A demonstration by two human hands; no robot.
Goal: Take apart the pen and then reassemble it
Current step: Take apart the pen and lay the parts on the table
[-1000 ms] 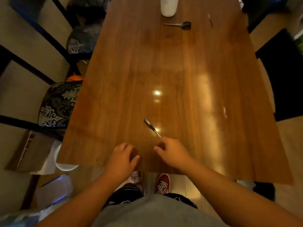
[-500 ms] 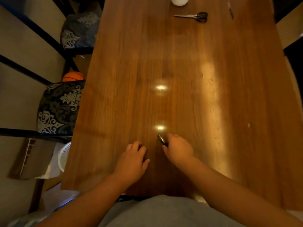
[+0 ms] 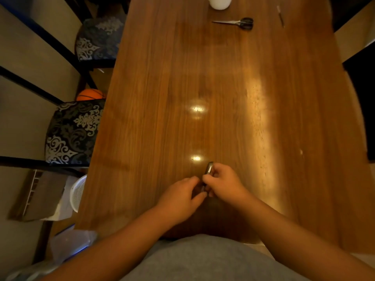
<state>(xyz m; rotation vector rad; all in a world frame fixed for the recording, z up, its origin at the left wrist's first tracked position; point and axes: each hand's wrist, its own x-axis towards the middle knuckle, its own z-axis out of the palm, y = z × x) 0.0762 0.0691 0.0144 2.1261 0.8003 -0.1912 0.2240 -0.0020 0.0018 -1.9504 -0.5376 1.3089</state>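
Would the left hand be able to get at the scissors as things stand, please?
Probably not: the left hand is on the pen at the near edge, while the scissors lie at the far end.

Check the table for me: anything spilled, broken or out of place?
Nothing stands out. Both hands, left hand and right hand, hold the pen over the table. Scissors lie flat at the far end; no spill shows.
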